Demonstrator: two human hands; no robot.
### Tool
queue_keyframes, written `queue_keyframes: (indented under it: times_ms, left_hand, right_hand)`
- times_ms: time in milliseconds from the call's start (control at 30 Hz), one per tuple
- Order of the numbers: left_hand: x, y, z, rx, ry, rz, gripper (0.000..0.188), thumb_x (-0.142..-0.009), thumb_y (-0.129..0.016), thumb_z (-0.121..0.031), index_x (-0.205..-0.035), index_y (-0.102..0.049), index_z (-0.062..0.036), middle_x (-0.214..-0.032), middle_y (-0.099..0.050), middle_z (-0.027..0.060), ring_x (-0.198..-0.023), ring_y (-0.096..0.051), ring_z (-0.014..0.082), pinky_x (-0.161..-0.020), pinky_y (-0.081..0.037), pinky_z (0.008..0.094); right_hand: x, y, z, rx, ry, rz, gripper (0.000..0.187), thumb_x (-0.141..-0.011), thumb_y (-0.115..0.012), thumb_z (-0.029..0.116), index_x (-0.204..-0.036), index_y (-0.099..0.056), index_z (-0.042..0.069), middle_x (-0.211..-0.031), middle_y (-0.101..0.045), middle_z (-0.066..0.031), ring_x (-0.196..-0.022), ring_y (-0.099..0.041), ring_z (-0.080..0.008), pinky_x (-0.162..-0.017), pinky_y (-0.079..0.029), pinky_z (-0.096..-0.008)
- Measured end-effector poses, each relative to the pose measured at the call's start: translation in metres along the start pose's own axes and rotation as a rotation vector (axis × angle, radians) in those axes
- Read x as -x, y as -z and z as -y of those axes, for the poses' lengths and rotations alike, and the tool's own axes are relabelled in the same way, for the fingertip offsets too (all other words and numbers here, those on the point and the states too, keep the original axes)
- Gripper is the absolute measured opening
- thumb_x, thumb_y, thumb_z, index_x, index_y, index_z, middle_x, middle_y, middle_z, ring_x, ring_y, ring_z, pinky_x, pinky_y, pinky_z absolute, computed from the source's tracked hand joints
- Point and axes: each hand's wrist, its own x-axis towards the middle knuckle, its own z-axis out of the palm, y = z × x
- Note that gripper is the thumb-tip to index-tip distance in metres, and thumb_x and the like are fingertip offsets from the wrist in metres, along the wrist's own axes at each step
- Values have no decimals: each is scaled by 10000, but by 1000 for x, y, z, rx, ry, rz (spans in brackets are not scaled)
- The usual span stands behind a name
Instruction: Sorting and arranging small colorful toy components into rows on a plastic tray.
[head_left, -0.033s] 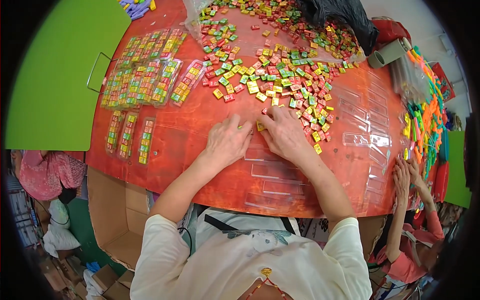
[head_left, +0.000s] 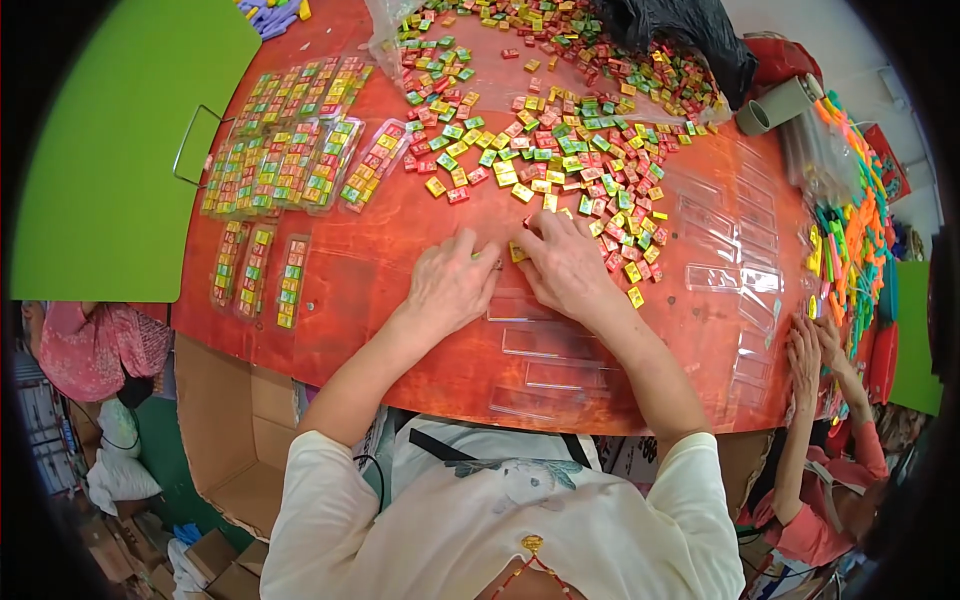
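Observation:
My left hand (head_left: pixel 450 280) is over the middle of the red table (head_left: pixel 380 260), its fingers curled together. What they hold, if anything, is hidden. Close beside it, my right hand (head_left: pixel 570 262) pinches a small yellow box (head_left: pixel 517 252) at its fingertips. A red box (head_left: pixel 527 222) shows by the same hand's forefinger; whether it is gripped I cannot tell. Beyond both hands spreads a loose heap of small red, yellow and green boxes (head_left: pixel 570 145). Clear plastic trays (head_left: pixel 545 343) lie beneath and in front of my right forearm.
Filled trays (head_left: pixel 290 280) stand in rows and stacks at the left, beside a green board (head_left: pixel 110 150). More clear trays (head_left: pixel 712 278) lie at the right. A black bag (head_left: pixel 690 40) sits behind the heap. At the right edge, another person's hands (head_left: pixel 805 355) are near colourful plastic pieces (head_left: pixel 855 240).
My left hand has shifted very slightly left, away from the right hand. The yellow box at my right fingertips has moved a touch left.

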Motion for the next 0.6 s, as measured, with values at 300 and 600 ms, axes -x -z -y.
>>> queue_keyframes:
  times_ms: [300, 600]
  left_hand:
    - [0, 8, 0, 12, 27, 33, 370, -856, -709, -223, -1193, -614, -105, -939, -528, 129, -818, -644, 306, -658, -537, 445]
    - [-4, 12, -5, 65, 83, 83, 463, -832, -737, -252, -1245, -577, -115, -985, -521, 142, -836, -642, 327, -668, -536, 466]
  right_hand:
    - [5, 9, -10, 43, 20, -23, 241, -830, -707, 172, -1052, -664, 88, -995, -558, -92, -969, -557, -278, -808, -419, -414]
    - [6, 17, -13, -22, -63, -30, 345, -818, -723, 121, -1158, -668, 95, -1037, -585, -89, -1013, -574, -288, -882, -428, -429]
